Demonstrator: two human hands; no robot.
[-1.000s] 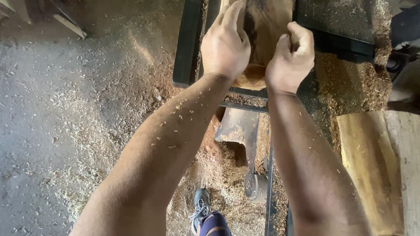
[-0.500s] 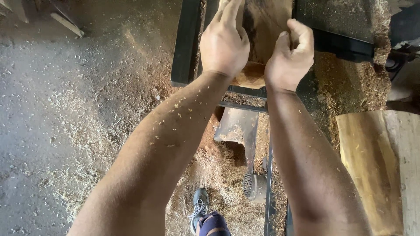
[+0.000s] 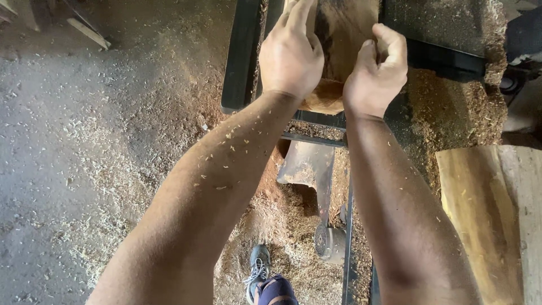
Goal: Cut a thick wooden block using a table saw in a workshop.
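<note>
Little has changed since a second ago (both hands sit slightly farther): left hand point(image 3: 291, 53) presses flat on the board point(image 3: 344, 34), right hand point(image 3: 375, 73) grasps its near end.

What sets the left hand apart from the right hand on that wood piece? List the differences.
The left hand lies flat on the wood piece, fingers stretched forward; the right hand is curled, fingers bent. The left hand reaches farther up the piece than the right hand. Both rest at its near end, forearms flecked with sawdust.
</note>
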